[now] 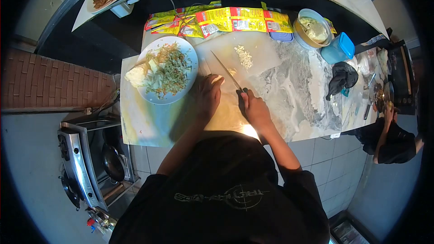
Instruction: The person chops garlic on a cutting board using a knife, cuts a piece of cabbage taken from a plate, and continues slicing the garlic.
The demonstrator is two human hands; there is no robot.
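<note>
My right hand (256, 108) is closed round the handle of a kitchen knife (225, 68), whose blade points up and to the left over the worktop. My left hand (209, 97) has its fingers curled on a pale piece of food (218, 79), left of the blade; its kind is not clear. A few pale slices (232, 71) lie by the blade. Beyond them is a small heap of chopped pale bits (244, 58). Left of my left hand stands a white plate (192, 83) with shredded green and orange vegetables (171, 70) and pale cabbage (137, 76).
Yellow and red sachets (246, 19) line the back of the worktop (289, 90). At right are a bowl (313, 29), a blue-lidded container (339, 47) and a black plastic bag (342, 79). A co-worker (395, 140) works at far right. A metal stove (79, 162) stands lower left.
</note>
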